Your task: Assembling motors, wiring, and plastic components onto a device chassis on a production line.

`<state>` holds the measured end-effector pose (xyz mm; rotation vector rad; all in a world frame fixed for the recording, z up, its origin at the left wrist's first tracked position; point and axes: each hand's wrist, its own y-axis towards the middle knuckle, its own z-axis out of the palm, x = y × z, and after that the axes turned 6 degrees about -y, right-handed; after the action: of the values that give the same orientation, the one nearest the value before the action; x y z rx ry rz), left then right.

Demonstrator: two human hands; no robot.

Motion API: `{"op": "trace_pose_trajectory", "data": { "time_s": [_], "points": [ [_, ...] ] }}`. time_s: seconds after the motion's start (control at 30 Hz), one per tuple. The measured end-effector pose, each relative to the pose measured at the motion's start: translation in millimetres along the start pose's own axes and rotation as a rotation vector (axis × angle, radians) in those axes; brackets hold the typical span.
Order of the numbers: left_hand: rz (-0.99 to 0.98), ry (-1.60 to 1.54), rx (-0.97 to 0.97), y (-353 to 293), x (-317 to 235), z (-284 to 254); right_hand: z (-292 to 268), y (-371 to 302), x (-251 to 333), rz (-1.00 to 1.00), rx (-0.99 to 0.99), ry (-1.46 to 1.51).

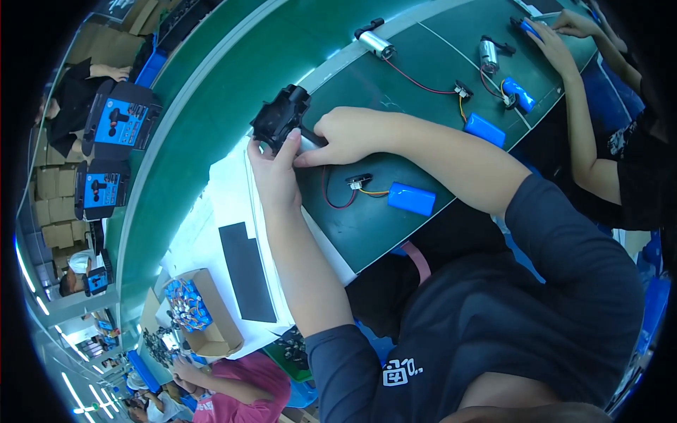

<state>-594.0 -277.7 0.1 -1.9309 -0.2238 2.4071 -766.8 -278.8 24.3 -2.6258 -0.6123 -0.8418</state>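
At the table's far edge, my left hand (pixel 278 173) is closed around a black plastic housing (pixel 281 120), thumb and fingers along its near side. My right hand (pixel 349 134) grips a silver cylindrical motor (pixel 308 144) with a black end part, pressed against the housing; fingers cover much of it. How far the motor sits inside is hidden. A dark red wire runs from below my hands to a small circuit board (pixel 359 181). From the board, a yellow-orange wire leads to a blue battery pack (pixel 412 199) lying on the green mat (pixel 345 240).
Two more silver motors (pixel 377 46) (pixel 489 55) lie wired to boards and blue battery packs (pixel 484 130) (pixel 520 94). At right, a co-worker's hands (pixel 550 46) hold a blue pack. A carton (pixel 214 310) of blue packs stands lower left. Beyond runs a green conveyor (pixel 166 155).
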Motion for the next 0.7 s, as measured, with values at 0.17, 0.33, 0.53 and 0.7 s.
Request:
{"op": "trace_pose_trajectory", "data": {
  "time_s": [0.17, 0.33, 0.53, 0.7],
  "points": [
    [-0.055, 0.153, -0.028, -8.3, 2.2, 10.4, -31.4, -55.2, 19.3, 0.001, 0.125, -0.188],
    [-0.198, 0.556, 0.059, -24.5, -16.7, 45.2, -0.9, -127.3, -6.4, -0.131, 0.050, -0.430],
    [-0.083, 0.984, 0.062, -31.5, -16.5, 42.2, -11.1, -150.0, -23.7, -0.263, -0.045, -0.111],
    [0.091, 0.838, -0.010, -30.0, -27.8, 48.0, -46.1, -139.1, -20.5, -0.297, -0.143, -0.004]
  ]
}}
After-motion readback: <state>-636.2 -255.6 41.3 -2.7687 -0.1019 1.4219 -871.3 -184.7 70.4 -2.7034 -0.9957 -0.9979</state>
